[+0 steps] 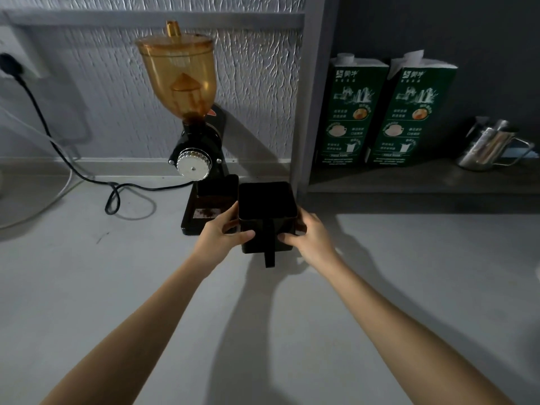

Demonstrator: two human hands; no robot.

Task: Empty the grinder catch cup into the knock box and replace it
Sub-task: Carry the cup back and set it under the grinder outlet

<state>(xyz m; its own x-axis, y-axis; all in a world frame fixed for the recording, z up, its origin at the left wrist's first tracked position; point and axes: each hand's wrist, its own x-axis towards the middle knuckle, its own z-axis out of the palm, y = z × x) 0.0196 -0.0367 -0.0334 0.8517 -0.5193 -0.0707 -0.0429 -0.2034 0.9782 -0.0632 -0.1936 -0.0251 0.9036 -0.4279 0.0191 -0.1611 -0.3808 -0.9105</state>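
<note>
Both the left hand (223,235) and right hand (306,233) clasp the black cup (267,217) at frame centre, apparently ready to slide onto the grinder (201,159) base.

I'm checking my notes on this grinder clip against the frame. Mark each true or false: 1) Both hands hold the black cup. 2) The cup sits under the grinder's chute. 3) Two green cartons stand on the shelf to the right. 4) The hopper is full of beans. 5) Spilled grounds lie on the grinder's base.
1) True: the left hand and right hand grip the cup from either side.
2) False: it is off the grinder, held in front and to its right.
3) True: two cartons stand side by side on the shelf.
4) False: the hopper looks nearly empty.
5) True: brown grounds dust the base.
</note>
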